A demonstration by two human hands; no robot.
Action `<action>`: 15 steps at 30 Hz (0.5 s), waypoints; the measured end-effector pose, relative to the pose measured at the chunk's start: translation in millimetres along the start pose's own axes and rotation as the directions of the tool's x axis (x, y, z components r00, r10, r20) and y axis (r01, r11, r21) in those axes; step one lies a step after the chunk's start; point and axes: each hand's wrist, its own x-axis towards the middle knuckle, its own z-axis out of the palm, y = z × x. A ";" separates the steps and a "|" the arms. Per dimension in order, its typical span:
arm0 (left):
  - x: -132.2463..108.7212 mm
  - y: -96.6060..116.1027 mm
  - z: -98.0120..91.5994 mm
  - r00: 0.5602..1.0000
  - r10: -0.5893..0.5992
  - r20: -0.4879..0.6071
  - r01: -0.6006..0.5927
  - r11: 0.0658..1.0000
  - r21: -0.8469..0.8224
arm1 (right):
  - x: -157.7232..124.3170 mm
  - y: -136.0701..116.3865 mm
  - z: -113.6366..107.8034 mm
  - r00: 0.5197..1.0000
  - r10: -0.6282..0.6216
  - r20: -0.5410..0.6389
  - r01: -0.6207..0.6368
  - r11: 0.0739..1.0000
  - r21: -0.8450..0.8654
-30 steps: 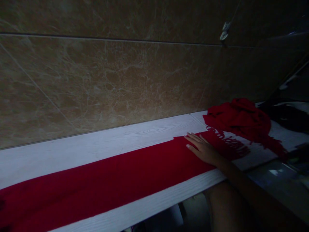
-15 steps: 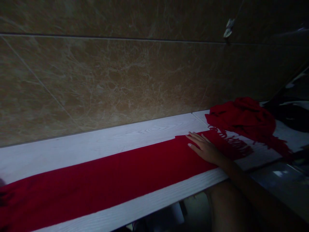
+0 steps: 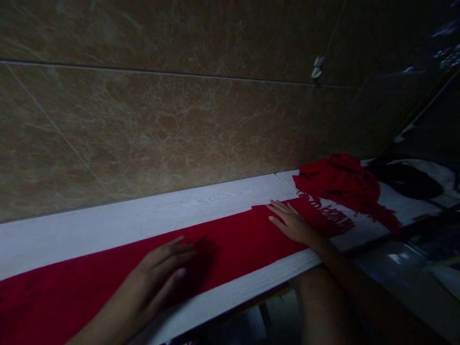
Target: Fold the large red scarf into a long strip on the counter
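A long red scarf with a fringed right end lies flat along a narrow white wood-grain surface. My right hand rests flat on it near the fringe, fingers spread. Over the middle of the scarf hovers my left hand, slightly blurred, its fingers apart and holding nothing; a dark shadow falls on the cloth beside its fingertips. The scarf's left end runs out of view.
Past the fringe, a crumpled red fringed cloth is heaped. Farther right lies a dark item. A brown marbled tile wall rises behind, with a small white fitting on it. My knee shows below the front edge.
My left hand has come in from the left and is now above the scarf's middle. The right hand stays on the scarf. The view has shifted slightly.
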 end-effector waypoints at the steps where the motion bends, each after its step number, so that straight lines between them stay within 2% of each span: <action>1: 23.3 15.0 12.4 0.993 0.074 0.091 -0.071 0.997 -0.028 | 0.2 -1.3 -1.2 1.000 0.004 0.004 -0.004 1.000 0.000; 3: 65.8 43.1 37.9 0.944 0.206 0.257 -0.192 0.978 -0.080 | 0.3 -3.8 -4.0 1.000 0.010 0.013 -0.010 1.000 0.004; 6: 102.0 64.6 68.3 0.897 0.271 0.350 -0.260 0.962 -0.077 | -0.1 -6.5 -7.4 0.999 0.016 0.028 -0.016 1.000 0.012; 9: 106.3 62.6 80.0 0.878 0.313 0.364 -0.305 0.949 -0.081 | -0.9 -7.8 -9.1 0.999 0.016 0.035 -0.016 1.000 0.008; 12: 101.5 58.6 75.5 0.869 0.319 0.379 -0.309 0.947 -0.088 | -1.4 -8.4 -9.7 0.999 0.023 0.037 -0.023 1.000 -0.001; 15: 102.3 63.5 66.8 0.858 0.300 0.417 -0.285 0.953 -0.099 | -1.3 -9.4 -10.5 0.998 0.031 0.047 -0.031 1.000 -0.004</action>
